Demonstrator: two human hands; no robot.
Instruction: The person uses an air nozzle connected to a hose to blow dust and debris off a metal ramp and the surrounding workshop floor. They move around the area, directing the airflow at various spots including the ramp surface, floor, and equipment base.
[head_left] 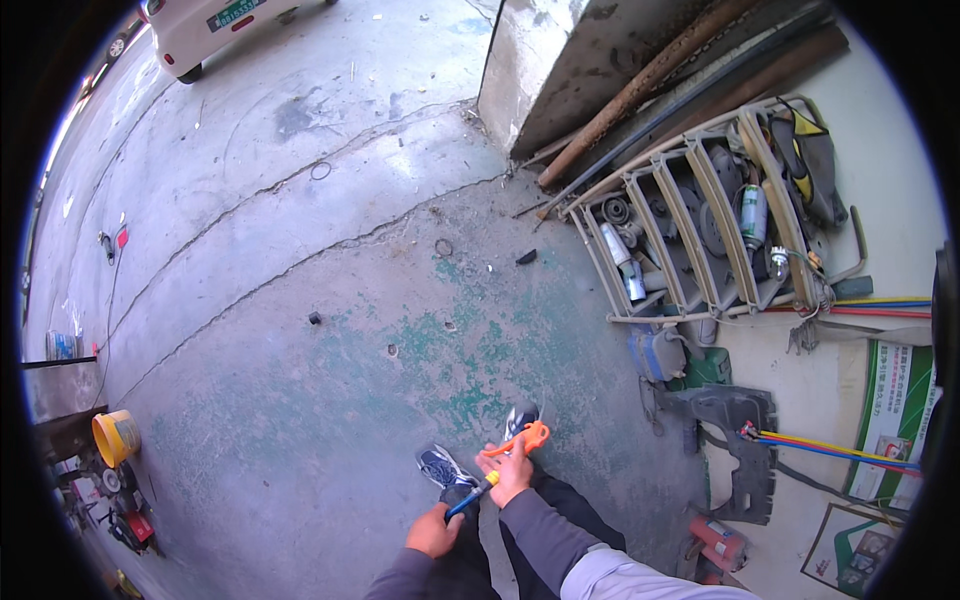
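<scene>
My right hand (511, 474) is closed around an orange air blow gun (536, 436), its orange head standing out beyond the fingers. Lower and to the left, my left hand (433, 531) grips a short piece of blue hose (466, 503). The hose ends in a yellow fitting (491, 479) close beside my right hand; whether it joins the blow gun is hidden there. Both hands are above my dark trousers and blue sneakers (441, 466).
At right, a metal rack (690, 215) holds cans and parts, with long pipes (640, 95) leaning behind it. A dark plastic panel (740, 440) and a red cylinder (718, 541) stand below. A yellow bucket (117, 437) is at left; a white vehicle (205, 35) is far off.
</scene>
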